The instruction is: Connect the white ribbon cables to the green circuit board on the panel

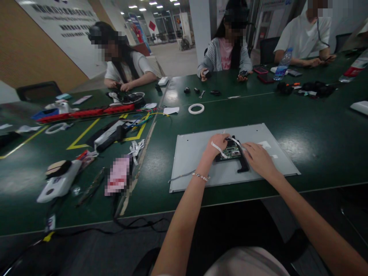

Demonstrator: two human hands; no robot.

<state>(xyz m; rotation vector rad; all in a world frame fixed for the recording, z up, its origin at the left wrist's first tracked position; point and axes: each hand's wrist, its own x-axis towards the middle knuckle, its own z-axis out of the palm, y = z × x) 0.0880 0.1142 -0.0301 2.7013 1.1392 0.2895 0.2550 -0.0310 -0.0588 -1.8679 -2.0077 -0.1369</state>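
Observation:
A green circuit board (232, 152) with a black bracket-like part (243, 165) along its right side lies on a light grey panel (189, 157). My left hand (217, 145) is closed at the board's left edge, fingers curled at one end of a narrow white strip (236, 141) that looks like tape. The strip arches over the board to my right hand (257, 157), whose fingertips press together at its other end beside the black part. More white strip hangs across my left hand and onto the board. Some fingertips are hidden.
A tape roll (196, 109) lies beyond the panel. To the left are a pink-covered device (119, 175), a white device (59, 184), cables and a red strip (86, 113). Across the green table sit several people; a water bottle (283, 65) stands near them.

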